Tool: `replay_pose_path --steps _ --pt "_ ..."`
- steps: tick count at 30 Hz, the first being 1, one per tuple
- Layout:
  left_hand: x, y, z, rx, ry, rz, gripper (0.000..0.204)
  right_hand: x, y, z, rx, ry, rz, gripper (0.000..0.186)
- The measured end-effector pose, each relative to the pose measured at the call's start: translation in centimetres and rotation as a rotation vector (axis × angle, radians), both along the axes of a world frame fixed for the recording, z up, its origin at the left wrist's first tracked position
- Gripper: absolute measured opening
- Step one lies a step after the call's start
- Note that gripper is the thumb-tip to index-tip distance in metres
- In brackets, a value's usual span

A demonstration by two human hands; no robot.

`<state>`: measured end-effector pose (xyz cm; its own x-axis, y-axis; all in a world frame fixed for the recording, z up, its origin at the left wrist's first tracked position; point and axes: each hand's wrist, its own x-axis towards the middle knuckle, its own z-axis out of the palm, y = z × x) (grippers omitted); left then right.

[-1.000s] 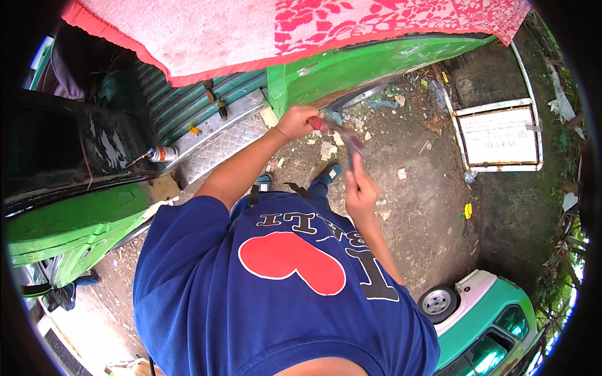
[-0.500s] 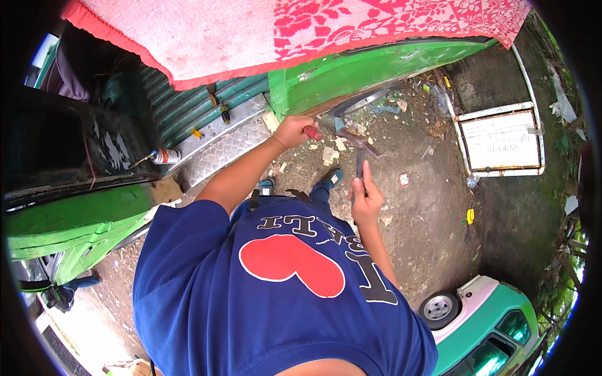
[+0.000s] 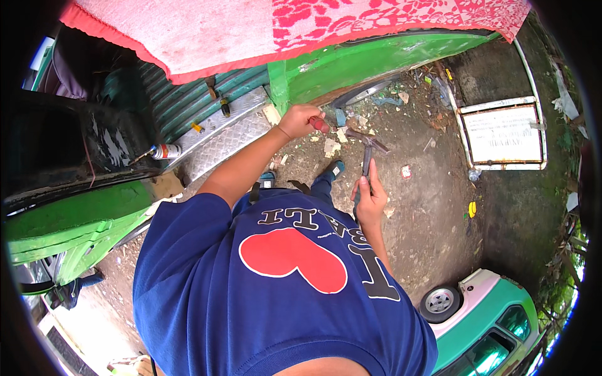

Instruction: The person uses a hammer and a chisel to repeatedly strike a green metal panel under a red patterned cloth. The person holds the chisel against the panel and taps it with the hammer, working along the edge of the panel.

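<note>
My left hand is closed around a red-handled tool at the middle of the picture, below the edge of the green vehicle body; the tool's working end is hard to make out. My right hand grips a hammer by its dark handle, index finger along it, the metal head raised at the top and a little to the right of my left hand. Debris lies on the ground beneath both tools.
A pink patterned cloth covers the top. At left are a tread-plate step, screwdriver and spray can. A white framed board stands right, a teal-and-white car lower right; a person's legs show at far left.
The hammer head has shifted right, away from the red-handled tool, opening a gap. My right hand has moved a little right; my left hand dipped slightly, then rose again.
</note>
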<state>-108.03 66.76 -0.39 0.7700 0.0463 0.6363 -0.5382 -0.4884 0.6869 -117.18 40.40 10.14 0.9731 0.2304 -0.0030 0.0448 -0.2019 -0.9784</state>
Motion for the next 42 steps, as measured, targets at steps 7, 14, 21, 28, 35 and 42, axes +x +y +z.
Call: replay_pose_path --steps 7,14,21,28,35,42 --pt "0.8 -0.6 -0.5 -0.057 0.054 0.028 0.033 -0.2 -0.2 -0.3 0.044 0.040 -0.008 0.047" --pt "-0.1 -0.3 -1.6 -0.111 0.312 0.024 0.019 -0.2 -0.8 -0.2 -0.004 0.040 0.030 0.050" --pt "0.5 -0.8 0.0 0.098 0.050 -0.089 0.020 -0.4 -0.8 -0.1 0.045 0.039 -0.017 0.047" --pt "1.2 -0.9 -0.5 0.083 0.061 -0.055 0.020 -0.6 -1.0 0.4 -0.021 0.053 -0.007 0.047" --pt "1.0 -0.9 -0.3 0.163 0.080 -0.059 0.014 -0.5 -0.8 0.5 0.009 0.074 -0.011 0.048" --pt "1.0 -1.0 -1.1 0.134 -0.007 -0.085 0.020 -0.1 -0.7 0.1 0.007 0.075 0.004 0.048"
